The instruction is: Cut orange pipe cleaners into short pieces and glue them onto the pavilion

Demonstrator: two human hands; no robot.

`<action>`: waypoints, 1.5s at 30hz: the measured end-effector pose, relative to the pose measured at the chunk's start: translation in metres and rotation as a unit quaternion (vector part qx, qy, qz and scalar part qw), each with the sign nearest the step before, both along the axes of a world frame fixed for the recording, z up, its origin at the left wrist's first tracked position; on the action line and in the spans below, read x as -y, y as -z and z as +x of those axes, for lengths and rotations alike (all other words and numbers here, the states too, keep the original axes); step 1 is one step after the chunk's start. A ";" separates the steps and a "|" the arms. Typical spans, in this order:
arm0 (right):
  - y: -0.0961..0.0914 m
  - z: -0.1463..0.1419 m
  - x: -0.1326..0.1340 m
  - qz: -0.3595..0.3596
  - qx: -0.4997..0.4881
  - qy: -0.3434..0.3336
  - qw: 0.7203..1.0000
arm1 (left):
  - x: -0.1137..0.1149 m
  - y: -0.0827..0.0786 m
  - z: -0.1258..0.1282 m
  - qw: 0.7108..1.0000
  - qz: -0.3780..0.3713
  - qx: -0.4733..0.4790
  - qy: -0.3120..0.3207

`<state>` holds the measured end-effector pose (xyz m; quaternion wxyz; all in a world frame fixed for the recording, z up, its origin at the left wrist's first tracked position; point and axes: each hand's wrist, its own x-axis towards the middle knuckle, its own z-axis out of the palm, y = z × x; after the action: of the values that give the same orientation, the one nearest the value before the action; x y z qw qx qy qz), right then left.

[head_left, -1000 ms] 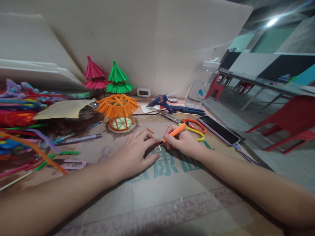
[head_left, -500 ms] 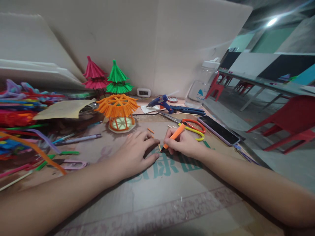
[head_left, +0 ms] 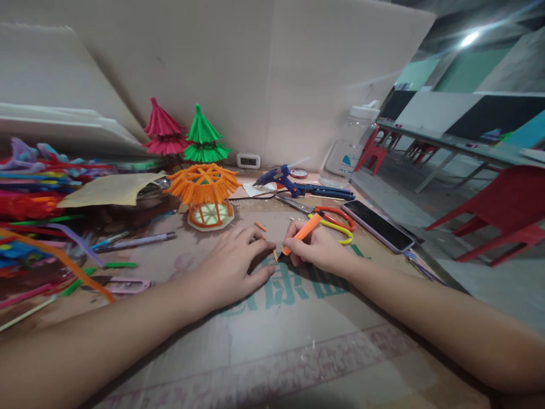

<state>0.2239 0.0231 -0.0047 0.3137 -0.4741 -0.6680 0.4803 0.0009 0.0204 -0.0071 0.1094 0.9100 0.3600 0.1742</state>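
Note:
My right hand [head_left: 317,244] is closed round an orange highlighter [head_left: 305,230] with a black tip end, slanted down to the left. Its tip meets a short thin stick [head_left: 275,255] lying on the printed cardboard. My left hand [head_left: 238,258] rests on the cardboard with its fingers apart, the index fingertip at the upper end of that stick. A second short orange stick [head_left: 260,226] lies just beyond the left fingers. Farther back stands a small orange pipe-cleaner pavilion [head_left: 204,184] on a pale octagonal base.
Scissors [head_left: 336,218], a phone [head_left: 378,226], a blue glue gun [head_left: 279,177] and a clear bottle [head_left: 349,147] lie or stand at right and back. Colourful pipe cleaners [head_left: 29,204] crowd the left. Behind the pavilion are green [head_left: 203,136] and red [head_left: 162,128] pipe-cleaner roofs.
The highlighter and its tip have shifted very slightly to the left along the short stick. My left hand stays almost where it was.

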 end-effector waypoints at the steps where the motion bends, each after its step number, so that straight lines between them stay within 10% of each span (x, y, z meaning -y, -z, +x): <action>1: 0.000 0.000 0.000 -0.001 -0.001 -0.003 1.000 | 0.000 0.000 0.000 1.000 -0.001 -0.004 -0.002; 45: 0.000 0.000 0.002 0.023 -0.008 -0.020 0.999 | 0.001 -0.002 0.001 1.000 -0.012 -0.018 -0.001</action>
<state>0.2238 0.0215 -0.0051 0.3203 -0.4490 -0.6857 0.4750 0.0021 0.0199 -0.0052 0.1138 0.9111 0.3653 0.1533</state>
